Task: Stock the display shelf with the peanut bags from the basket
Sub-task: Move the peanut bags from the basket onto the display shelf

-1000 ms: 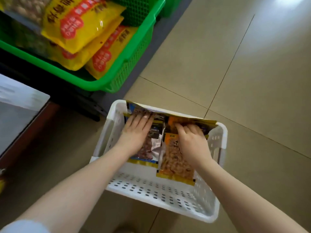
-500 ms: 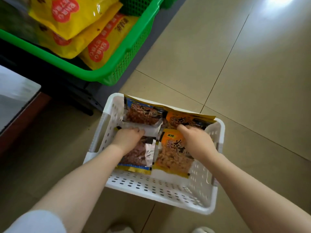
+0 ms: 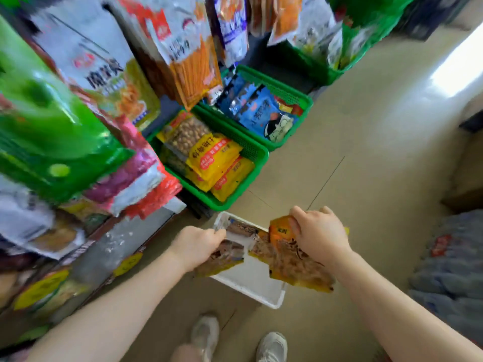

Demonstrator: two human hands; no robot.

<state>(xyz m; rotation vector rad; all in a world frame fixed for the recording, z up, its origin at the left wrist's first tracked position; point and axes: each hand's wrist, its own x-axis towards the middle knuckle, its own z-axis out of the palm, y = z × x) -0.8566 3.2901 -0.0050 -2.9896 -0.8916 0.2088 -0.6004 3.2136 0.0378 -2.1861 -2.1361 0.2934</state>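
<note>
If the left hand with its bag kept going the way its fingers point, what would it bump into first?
Probably the white basket's far rim or the peanut bag leaning there, right ahead of the left hand; the blur makes depth uncertain.

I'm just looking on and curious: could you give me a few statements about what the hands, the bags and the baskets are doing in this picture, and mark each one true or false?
1. Each hand holds a bag. True: the left hand grips a dark peanut bag and the right hand an orange peanut bag.
2. The white basket stands on a shelf. False: it stands on the floor, in front of the person's shoes.
3. The white basket is emptied out. False: at least one more bag lies at its far end.
4. Two green baskets on the floor hold packaged snacks. True.
5. The right hand's bag is blue. False: it is orange and yellow.
</note>
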